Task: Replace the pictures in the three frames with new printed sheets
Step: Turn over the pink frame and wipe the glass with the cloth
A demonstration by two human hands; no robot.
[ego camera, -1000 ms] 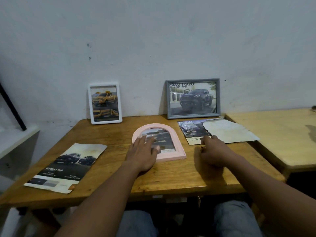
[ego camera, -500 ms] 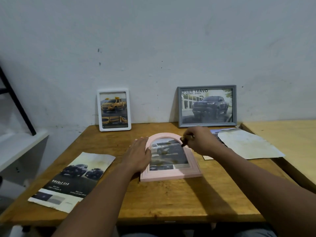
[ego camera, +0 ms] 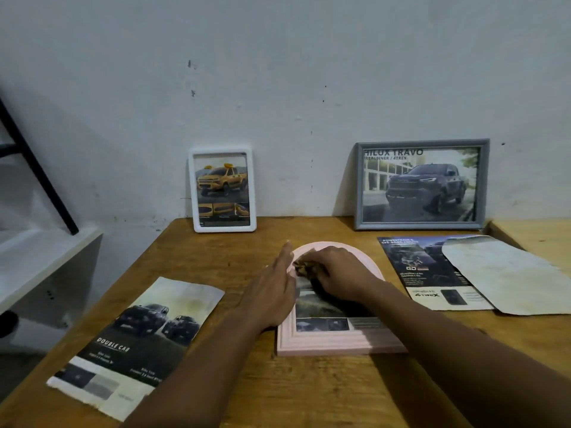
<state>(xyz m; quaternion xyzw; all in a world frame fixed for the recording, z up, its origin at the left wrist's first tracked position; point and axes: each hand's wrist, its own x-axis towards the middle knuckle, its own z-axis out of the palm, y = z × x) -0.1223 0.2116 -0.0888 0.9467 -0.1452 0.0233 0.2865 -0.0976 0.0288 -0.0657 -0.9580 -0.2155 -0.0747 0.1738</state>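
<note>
Steadying the pink arched frame with flat, released left fingers, we should peel slowly: right fingers seemingly pinch the crumpled top of the old printed picture.

Grey frame picture: "HILUX TRAVO", "PRERUNNER / 4TREX". Left sheet: "DOUBLE CAB". Right sheet: "POWERTRAIN", "OFF-ROAD", "4TREX".

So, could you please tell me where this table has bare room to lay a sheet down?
Bare wood runs along the front edge of the table, from the left sheet past the pink frame, under the forearms. Another patch lies at the back between the white frame and grey frame. The right side is crowded: two overlapping sheets.
</note>
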